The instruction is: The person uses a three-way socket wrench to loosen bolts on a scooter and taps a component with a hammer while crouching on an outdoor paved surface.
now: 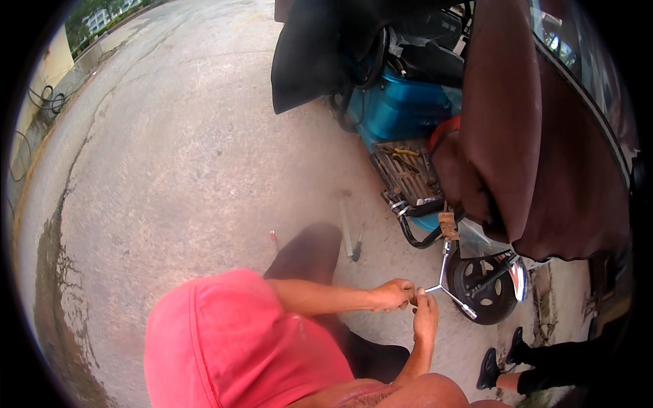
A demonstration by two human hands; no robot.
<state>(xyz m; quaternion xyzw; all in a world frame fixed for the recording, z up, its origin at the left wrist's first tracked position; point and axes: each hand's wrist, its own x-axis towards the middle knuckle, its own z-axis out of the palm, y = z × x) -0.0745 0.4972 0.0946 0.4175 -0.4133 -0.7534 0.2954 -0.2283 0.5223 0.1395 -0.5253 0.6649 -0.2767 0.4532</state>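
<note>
- Wrench (441, 286): bright metal, three arms spread in a Y, in front of the hands and beside the wheel (484, 290) as seen from above.
- Judging by its look, it should be stiff and hard to break, with some weight for its size; the smooth metal could slip if the fingers are oily.
- The best hold is probably around the middle where the arms meet, or along one arm, clear of the end sockets.
- One arm points left and ends at the fingertips; another runs up toward a brown block (447, 225) by the footboard (408, 173), though whether they touch is unclear; the third slants down to the right, across the wheel's edge in this view.
- Right hand (426, 317): thumb and fingertips are bent in and appear to pinch the end of the left-pointing arm; the other two arms lie beyond its fingers.
- Left hand (392, 296): fingers curled, just beside the right fingertips; whether they grip the wrench or some small piece cannot be told.
- Around them: pliers (406, 152) lie on the footboard, and a screwdriver (357, 249) is on the ground, well apart from both hands.
</note>
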